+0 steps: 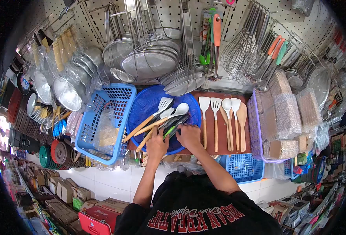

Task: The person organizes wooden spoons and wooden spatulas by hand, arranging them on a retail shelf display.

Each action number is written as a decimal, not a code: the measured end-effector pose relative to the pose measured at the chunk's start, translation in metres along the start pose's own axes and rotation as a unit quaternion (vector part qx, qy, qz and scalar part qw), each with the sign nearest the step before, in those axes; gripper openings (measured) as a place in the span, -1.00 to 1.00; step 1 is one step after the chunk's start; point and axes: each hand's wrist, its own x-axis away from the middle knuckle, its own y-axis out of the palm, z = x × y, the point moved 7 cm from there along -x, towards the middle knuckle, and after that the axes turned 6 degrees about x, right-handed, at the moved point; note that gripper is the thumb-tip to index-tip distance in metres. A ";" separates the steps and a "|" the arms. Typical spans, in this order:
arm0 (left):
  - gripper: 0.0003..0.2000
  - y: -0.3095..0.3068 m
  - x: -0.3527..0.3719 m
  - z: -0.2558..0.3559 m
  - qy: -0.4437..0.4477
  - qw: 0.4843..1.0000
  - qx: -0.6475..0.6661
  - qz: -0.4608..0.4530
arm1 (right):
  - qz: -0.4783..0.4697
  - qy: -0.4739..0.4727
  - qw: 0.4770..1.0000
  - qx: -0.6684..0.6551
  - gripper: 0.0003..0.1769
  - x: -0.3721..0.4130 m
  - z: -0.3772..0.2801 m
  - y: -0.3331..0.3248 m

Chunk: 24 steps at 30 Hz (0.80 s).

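- Black shirt (196, 211) with red lettering is closest to the camera, both forearms reach out from it toward the round blue basket (149, 103)
- left hand (156, 144) sits at the near rim of that basket, fingers folded down around the wooden-handled utensils (147, 123), looks like a closed grip on the bundle
- those utensils lie slanted across the basket, white heads toward its far side, handles sticking out over its near-left rim
- right hand (188, 135) is just right of the left one, at the basket's near-right rim, fingers bent with tips on the dark utensils (175, 126) with green accents; can't tell if it's actually clamped on them
- the 2 hands are nearly touching
- square blue basket (98, 117) just left of the round one, tilted
- brown board (220, 147) just right of it, with spatulas and spoons (227, 113) laid in a row
- purple basket (254, 129) further right, holding wrapped packs (288, 113)
- small blue basket (243, 168) to the near right
- strainers (149, 60) and whisks (239, 55) hang on pegboard behind the round basket
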 end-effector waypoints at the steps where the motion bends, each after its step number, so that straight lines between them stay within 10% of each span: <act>1: -0.64 0.001 0.000 0.000 -0.002 1.000 0.003 -0.005 | 0.003 -0.004 1.000 -0.004 -0.79 0.000 -0.001 -0.001; 24: -0.38 0.036 -0.011 -0.022 -0.067 0.968 -0.190 -0.152 | 0.041 -0.006 0.999 -0.008 -0.81 -0.001 0.001 -0.004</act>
